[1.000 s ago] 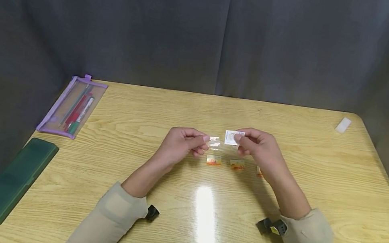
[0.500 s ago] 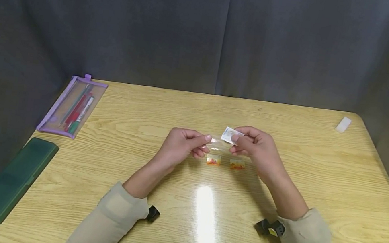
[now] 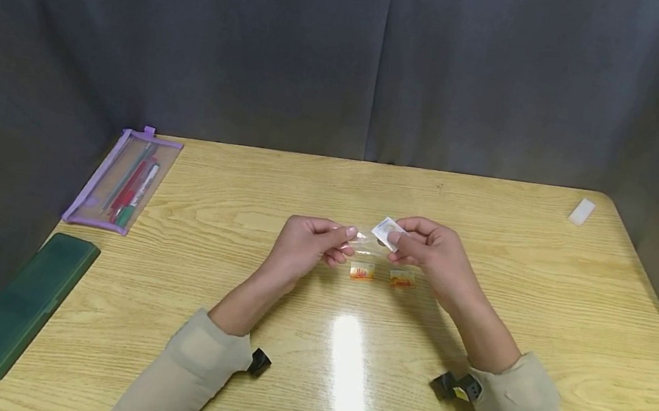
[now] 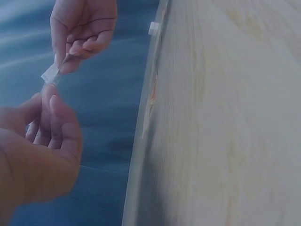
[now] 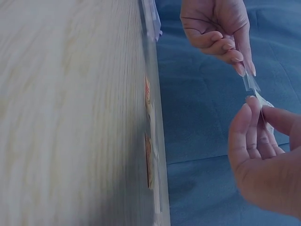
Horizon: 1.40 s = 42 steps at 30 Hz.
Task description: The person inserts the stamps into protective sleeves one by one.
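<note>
Head plus two wrist cams

Head: high, well back, facing forward-down over surface (image 3: 542, 280); wrists: low, close, rolled sideways, skimming surface toward curtain (image 3: 262, 53); both wrist views share the two hands (image 3: 299, 250) (image 3: 435, 253)

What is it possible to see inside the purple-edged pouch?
The pouch is see-through: slim pen-like items show inside, with red, white and green parts. They lie bunched, so anything covered beneath them, and their exact number, cannot be told.
</note>
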### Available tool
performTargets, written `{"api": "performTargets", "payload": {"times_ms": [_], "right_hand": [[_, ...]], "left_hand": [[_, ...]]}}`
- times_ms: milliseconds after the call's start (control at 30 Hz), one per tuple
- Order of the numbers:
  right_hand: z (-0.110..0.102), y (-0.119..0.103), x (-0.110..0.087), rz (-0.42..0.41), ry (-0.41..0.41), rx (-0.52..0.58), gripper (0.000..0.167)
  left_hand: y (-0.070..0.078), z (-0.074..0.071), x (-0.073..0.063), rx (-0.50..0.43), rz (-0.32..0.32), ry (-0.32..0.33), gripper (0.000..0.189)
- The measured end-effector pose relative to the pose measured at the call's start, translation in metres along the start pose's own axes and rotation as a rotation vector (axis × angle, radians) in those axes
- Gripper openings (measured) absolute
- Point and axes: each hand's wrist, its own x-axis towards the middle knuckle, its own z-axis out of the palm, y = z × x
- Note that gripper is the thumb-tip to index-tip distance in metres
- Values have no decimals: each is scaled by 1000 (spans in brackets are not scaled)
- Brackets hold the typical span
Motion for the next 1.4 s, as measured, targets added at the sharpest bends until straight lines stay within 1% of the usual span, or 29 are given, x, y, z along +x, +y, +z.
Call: {"api": "performTargets", "payload": {"times_ms": [200, 400, 733, 933, 1033, 1167, 1400], "right_hand": [[0, 0, -1, 11, 14, -67, 30], [-1, 1, -1, 21, 26, -96, 30], [0, -1, -1, 3, 40, -72, 31], [0, -3, -2, 2, 41, -91, 31], [-1, -4, -3, -3, 52, -87, 32], [0, -5, -4, -13, 55, -67, 32], [1, -3, -3, -32, 61, -51, 29]], "left_hand": [[1, 0, -1, -32, 19, 6, 23], [2, 0, -1, -33, 26, 20, 17], [2, 1, -2, -30, 14, 30, 13], [1, 2, -2, -33, 20, 36, 22], [1, 2, -2, -33, 23, 29, 26], [0, 2, -2, -25, 20, 12, 25], [-1, 2, -1, -14, 15, 4, 24]]}}
